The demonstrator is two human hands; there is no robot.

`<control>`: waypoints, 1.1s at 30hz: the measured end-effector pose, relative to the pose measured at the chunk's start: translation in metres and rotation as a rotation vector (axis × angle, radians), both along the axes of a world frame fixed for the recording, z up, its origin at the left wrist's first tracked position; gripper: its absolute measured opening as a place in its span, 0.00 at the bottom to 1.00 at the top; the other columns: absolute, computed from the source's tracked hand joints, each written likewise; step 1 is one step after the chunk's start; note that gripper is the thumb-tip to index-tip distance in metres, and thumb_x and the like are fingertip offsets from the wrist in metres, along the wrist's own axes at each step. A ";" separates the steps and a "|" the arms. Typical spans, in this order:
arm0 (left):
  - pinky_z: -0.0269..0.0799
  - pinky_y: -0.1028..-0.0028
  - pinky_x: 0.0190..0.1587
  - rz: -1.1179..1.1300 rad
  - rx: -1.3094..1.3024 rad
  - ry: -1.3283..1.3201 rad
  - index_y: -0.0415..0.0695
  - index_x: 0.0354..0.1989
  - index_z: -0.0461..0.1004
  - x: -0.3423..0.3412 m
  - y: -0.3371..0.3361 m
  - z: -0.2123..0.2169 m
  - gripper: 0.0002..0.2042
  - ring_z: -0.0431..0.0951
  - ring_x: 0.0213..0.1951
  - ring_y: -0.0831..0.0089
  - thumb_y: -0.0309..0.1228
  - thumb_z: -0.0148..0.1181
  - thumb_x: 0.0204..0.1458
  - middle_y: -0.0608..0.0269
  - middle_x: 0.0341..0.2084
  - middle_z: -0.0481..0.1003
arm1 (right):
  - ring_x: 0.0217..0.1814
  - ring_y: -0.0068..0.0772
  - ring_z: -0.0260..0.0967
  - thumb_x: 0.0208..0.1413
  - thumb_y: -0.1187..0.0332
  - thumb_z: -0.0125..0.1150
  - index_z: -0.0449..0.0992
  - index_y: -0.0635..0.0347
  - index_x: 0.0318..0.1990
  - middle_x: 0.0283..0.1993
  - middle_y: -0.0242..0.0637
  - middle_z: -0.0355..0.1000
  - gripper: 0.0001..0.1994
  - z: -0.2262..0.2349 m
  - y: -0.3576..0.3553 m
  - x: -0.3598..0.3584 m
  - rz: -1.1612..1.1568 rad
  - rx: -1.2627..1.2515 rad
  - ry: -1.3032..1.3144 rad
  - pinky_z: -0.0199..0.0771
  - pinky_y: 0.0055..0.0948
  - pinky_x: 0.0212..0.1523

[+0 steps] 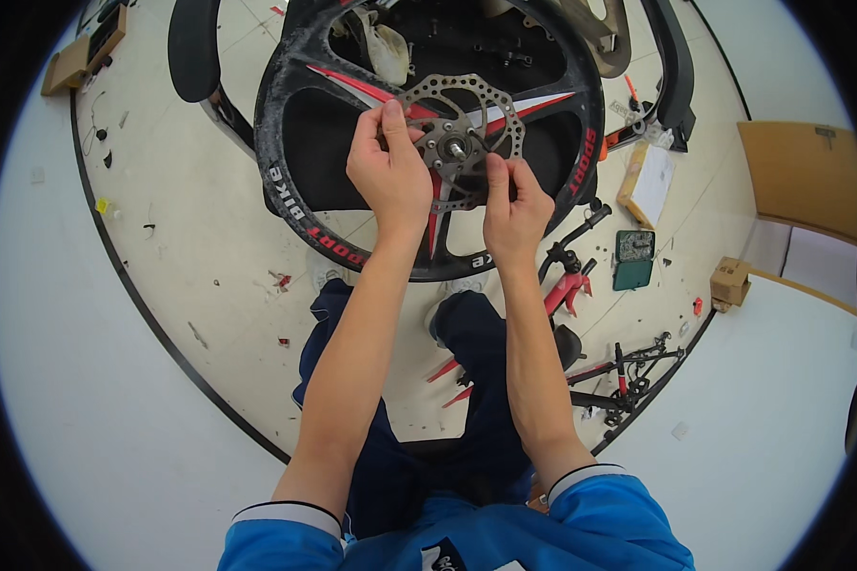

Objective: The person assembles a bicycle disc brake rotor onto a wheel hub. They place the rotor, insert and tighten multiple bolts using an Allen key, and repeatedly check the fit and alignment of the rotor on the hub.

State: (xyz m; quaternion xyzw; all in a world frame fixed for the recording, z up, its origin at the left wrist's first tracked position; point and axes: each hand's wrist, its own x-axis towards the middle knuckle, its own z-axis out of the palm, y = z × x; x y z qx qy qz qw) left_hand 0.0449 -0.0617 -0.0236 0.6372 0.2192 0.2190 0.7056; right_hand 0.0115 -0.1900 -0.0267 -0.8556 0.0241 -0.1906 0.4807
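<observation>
A black three-spoke bicycle wheel (270, 124) with red and white markings lies flat before me. A metal brake disc (505, 105) with a perforated rim sits over its hub (454, 148), where the axle end points up. My left hand (390, 171) is closed on the left edge of the disc, thumb uppermost. On the disc's lower right, my right hand (517, 205) is closed in a pinch, thumb and forefinger close to the hub. Whatever lies between those fingertips is too small to make out.
A black chair with armrests (193, 52) bears the wheel. Bicycle frame parts (628, 381) and a red fork (567, 290) lie on the floor to the right, near a green case (634, 260) and cardboard boxes (730, 281). Small scraps dot the tiles.
</observation>
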 end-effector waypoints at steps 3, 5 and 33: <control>0.67 0.75 0.31 0.044 0.033 -0.005 0.36 0.37 0.77 -0.002 -0.005 -0.002 0.18 0.74 0.24 0.79 0.40 0.52 0.70 0.64 0.20 0.77 | 0.18 0.22 0.54 0.66 0.63 0.65 0.76 0.64 0.31 0.16 0.34 0.62 0.14 -0.005 0.004 -0.004 -0.023 0.005 0.010 0.58 0.26 0.22; 0.64 0.77 0.30 0.059 0.033 -0.009 0.37 0.38 0.77 -0.001 -0.005 -0.003 0.17 0.71 0.24 0.82 0.40 0.53 0.70 0.67 0.20 0.76 | 0.18 0.22 0.54 0.66 0.62 0.65 0.76 0.64 0.31 0.16 0.34 0.62 0.15 -0.004 0.009 -0.005 -0.049 -0.011 0.005 0.58 0.27 0.22; 0.73 0.71 0.39 -0.124 0.497 -0.312 0.40 0.38 0.81 -0.012 0.031 0.024 0.04 0.76 0.38 0.67 0.23 0.63 0.56 0.61 0.35 0.79 | 0.38 0.16 0.71 0.68 0.68 0.62 0.81 0.66 0.45 0.37 0.31 0.77 0.09 0.037 0.011 0.015 0.075 0.490 -0.008 0.68 0.16 0.39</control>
